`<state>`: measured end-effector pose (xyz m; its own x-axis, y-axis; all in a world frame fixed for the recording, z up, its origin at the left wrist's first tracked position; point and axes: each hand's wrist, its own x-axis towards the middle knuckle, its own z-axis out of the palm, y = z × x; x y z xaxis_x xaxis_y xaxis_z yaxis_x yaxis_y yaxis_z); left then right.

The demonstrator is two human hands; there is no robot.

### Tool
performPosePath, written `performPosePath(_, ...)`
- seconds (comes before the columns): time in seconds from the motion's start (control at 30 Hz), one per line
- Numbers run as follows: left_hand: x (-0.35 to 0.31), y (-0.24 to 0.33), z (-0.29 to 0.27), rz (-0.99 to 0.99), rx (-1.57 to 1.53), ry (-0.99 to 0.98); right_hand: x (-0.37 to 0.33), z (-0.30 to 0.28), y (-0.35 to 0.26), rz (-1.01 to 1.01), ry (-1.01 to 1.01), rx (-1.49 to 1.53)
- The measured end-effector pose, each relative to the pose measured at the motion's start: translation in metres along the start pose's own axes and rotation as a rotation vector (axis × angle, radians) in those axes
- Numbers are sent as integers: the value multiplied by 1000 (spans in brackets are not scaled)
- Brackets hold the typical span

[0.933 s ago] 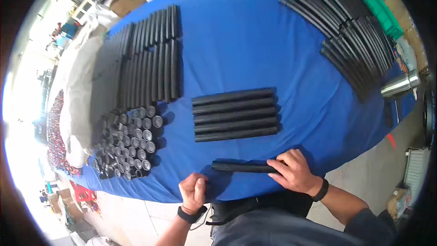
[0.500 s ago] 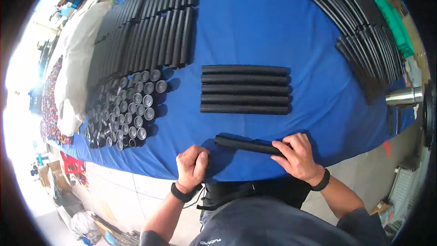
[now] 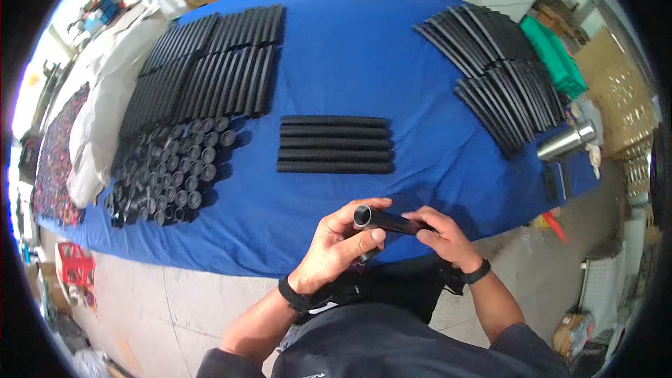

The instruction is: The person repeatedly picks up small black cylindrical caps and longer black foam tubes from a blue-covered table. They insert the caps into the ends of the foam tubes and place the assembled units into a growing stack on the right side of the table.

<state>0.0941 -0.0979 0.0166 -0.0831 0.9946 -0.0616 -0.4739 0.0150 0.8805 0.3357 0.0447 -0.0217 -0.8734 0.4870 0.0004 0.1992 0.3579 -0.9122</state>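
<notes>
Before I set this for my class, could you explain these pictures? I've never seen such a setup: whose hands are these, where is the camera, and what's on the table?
There is no machine: these are a person's bare left hand and right hand. The view comes from a wide fisheye camera on their head, looking down, so straight edges bend. Both hands hold one black tube, its open end showing at the left hand. On the blue cloth lie five black rods in the middle, rows of dark rods at left, with small round black pieces nearer the person, and more dark rods at right, near a metal cylinder.
</notes>
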Motion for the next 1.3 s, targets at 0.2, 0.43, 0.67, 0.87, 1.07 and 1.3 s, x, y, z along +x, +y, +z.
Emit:
performPosePath(0.2,0,5,26,9,88,-74,3,24,9,70,259,10)
performPosePath(0.43,-1,29,15,-23,150,-26,-6,13,-12,0,169,4)
performPosePath(0.67,0,28,13,2,108,-10,-5,9,-33,92,165,-10)
performPosePath(0.87,0,26,12,23,67,13,-5,-2,-34,-50,-42,-40)
performPosePath(1.07,12,22,35,34,-18,-117,0,3,-76,-119,127,-143)
performPosePath(1.3,14,-27,14,-330,158,-76,-14,-7,-58,-76,727,921)
